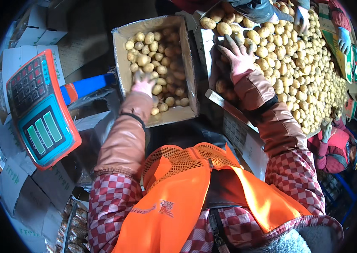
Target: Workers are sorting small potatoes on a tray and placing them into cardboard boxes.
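Observation:
My left hand (143, 84) is inside an open cardboard box (156, 121) of potatoes (148, 67). It is blurred and lies palm down on the potatoes near the box's left wall; whether its fingers hold one cannot be told. My right hand (238, 57), fingers spread, rests at the near left edge of a large heap of potatoes (287, 63) on a sorting table (211, 47). Its fingertips touch potatoes, and none is seen gripped. Shadow covers the right part of the box and some potatoes beneath my right forearm.
A digital scale display (44, 109) on a blue post (91, 85) stands left of the box. White cartons (12, 180) are stacked at the left. Across the table are co-workers' hands, one in a blue glove (344, 40). Another co-worker (336, 145) is at the right.

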The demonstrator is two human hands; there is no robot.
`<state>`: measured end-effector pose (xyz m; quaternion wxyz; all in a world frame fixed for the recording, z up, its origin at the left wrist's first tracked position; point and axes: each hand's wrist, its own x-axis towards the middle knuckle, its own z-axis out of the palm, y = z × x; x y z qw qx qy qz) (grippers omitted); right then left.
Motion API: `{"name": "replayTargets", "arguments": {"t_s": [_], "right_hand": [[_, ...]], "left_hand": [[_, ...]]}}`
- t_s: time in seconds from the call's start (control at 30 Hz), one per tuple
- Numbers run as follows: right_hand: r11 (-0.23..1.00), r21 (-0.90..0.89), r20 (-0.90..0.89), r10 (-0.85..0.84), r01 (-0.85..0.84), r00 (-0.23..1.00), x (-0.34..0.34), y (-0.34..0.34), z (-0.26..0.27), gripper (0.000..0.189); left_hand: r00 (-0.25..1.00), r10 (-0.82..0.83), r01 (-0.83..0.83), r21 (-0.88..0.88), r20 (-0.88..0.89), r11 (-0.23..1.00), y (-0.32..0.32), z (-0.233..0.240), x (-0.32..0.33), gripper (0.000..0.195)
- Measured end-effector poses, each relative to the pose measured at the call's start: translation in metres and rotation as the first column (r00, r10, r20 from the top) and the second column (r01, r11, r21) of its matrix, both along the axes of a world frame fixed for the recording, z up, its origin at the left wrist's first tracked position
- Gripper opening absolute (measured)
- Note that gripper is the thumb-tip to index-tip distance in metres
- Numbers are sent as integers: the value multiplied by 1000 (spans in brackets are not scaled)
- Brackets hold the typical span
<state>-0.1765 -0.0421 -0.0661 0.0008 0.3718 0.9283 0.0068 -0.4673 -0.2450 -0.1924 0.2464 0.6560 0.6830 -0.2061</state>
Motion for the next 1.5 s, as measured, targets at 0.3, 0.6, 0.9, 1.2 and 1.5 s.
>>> {"name": "replayTargets", "arguments": {"t_s": [0.3, 0.6, 0.9, 1.2, 1.5], "right_hand": [[985, -154, 151, -50, 73, 987, 8, -5, 21, 76], [982, -164, 41, -89, 94, 995, 28, -14, 17, 78], [949, -234, -197, -258, 210, 946, 28, -89, 48, 61], [956, -163, -253, -280, 245, 926, 7, -123, 24, 51], [958, -135, -240, -281, 255, 929, 4, -124, 23, 51]], "left_hand": [[700, 691, -652, -235, 177, 721, -32, -18, -4, 41], [895, 408, -328, -354, 181, 876, -62, -30, 26, 29], [815, 461, -444, -132, 351, 886, -77, -18, 40, 53], [753, 590, -545, -226, 293, 808, 67, -4, 105, 36], [862, 363, -389, 3, 353, 921, 69, -20, 83, 21]]}}
